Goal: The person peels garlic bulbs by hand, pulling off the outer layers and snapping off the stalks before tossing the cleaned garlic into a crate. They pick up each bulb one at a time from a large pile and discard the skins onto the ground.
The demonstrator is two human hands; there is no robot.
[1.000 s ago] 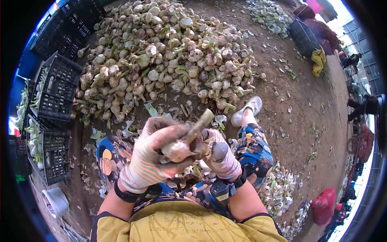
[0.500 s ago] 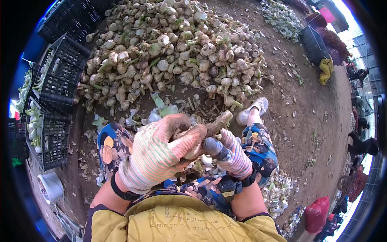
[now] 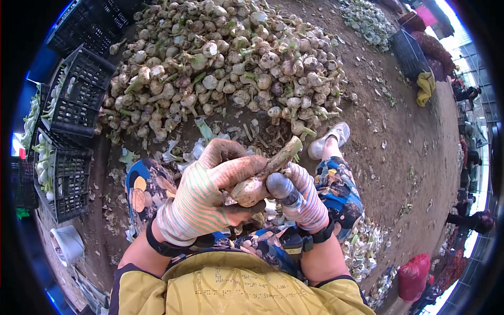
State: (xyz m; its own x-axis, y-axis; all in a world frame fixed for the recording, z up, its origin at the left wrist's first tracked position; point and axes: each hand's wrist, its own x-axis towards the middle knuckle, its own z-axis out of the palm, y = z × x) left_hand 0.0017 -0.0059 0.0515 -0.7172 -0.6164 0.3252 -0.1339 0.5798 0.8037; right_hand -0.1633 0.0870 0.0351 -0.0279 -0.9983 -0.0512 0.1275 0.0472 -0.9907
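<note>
Both hands wear striped knit gloves with dirt-stained fingertips. In front of my lap, a garlic bulb [image 3: 249, 192] with a thick stem pointing up and right is held between them. My left hand [image 3: 206, 188] grips the bulb from the left, thumb and fingers closed round it. From the right, my right hand [image 3: 300, 196] has its fingers closed against the stem's base, its dark thumb next to the bulb. Beyond the hands a large heap of garlic bulbs [image 3: 226, 68] with cut stems lies on the soil.
Black crates [image 3: 72, 184] holding peeled pale garlic stand at the left, above a white bucket [image 3: 67, 244]. At the right are a dark crate [image 3: 410, 55] with a yellow cloth [image 3: 425, 89], a red sack [image 3: 413, 277] and people farther off. Peeled skins [image 3: 362, 252] litter the ground.
The bulb has turned into clearer view between the hands, and its stem now points more upward. My left fingers have shifted up around it.
</note>
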